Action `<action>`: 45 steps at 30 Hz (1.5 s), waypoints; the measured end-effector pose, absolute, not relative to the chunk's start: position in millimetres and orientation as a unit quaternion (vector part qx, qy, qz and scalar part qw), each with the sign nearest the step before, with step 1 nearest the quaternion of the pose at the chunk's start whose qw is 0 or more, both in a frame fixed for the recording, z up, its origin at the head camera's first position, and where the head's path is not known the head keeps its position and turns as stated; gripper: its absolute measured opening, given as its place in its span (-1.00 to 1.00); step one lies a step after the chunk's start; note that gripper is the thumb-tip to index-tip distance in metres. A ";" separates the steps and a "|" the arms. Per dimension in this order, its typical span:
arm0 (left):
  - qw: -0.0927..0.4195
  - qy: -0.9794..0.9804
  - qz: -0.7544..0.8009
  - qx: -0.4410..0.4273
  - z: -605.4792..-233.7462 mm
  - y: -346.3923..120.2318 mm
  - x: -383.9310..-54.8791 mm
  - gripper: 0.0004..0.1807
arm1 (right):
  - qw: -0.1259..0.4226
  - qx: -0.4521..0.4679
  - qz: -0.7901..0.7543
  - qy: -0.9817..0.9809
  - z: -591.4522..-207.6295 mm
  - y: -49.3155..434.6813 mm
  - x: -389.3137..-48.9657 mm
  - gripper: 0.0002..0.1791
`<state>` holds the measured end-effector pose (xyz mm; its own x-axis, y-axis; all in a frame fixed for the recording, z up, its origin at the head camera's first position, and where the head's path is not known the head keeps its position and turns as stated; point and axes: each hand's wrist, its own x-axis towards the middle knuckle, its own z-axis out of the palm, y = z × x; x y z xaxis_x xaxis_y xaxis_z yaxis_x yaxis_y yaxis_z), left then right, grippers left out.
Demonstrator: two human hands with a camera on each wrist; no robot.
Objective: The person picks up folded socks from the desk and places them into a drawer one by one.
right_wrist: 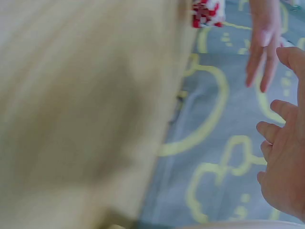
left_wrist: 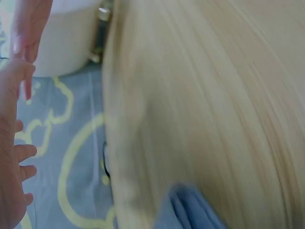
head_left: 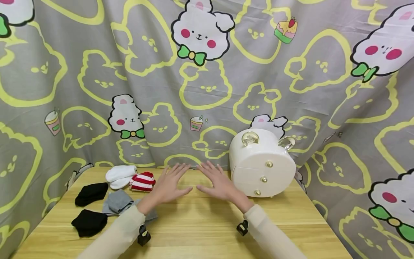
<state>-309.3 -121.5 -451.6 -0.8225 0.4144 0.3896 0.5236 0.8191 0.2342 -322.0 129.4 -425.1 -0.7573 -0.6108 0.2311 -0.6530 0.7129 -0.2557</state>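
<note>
Both hands hover over the wooden table (head_left: 200, 230), palms down with fingers spread, and hold nothing. The left hand (head_left: 168, 185) is beside a red-and-white striped folded cloth (head_left: 142, 181) and above grey folded cloth (head_left: 119, 202), partly hidden by the left forearm. Nearest to the right hand (head_left: 218, 183) stands a rounded white case (head_left: 249, 176) with gold knobs and ear-shaped parts. In the left wrist view, the left hand (left_wrist: 9, 157) has straight fingers, and grey cloth (left_wrist: 188, 210) shows below. The right wrist view shows the right hand (right_wrist: 288, 157) with its fingers extended.
Left on the table lie a white folded cloth (head_left: 120, 176), a black folded cloth (head_left: 91, 193) and a second black one (head_left: 89, 223), all sock-like. A grey patterned curtain (head_left: 207, 90) hangs behind the table and along its sides.
</note>
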 end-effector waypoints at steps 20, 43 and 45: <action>0.128 -0.831 -0.460 -0.286 -389.6 -12.7 -323.2 -0.16 | 0.283 0.261 0.367 -0.847 -300.6 267.7 -314.7 -0.20; -0.070 -0.691 -0.689 -0.207 -388.4 33.9 -356.4 -0.44 | -0.016 0.123 0.634 -0.763 -354.6 429.9 -333.8 -0.73; -0.078 -0.687 -0.695 -0.198 -388.6 36.9 -356.3 -0.45 | -0.043 0.129 0.641 -0.756 -358.4 434.1 -336.6 -0.68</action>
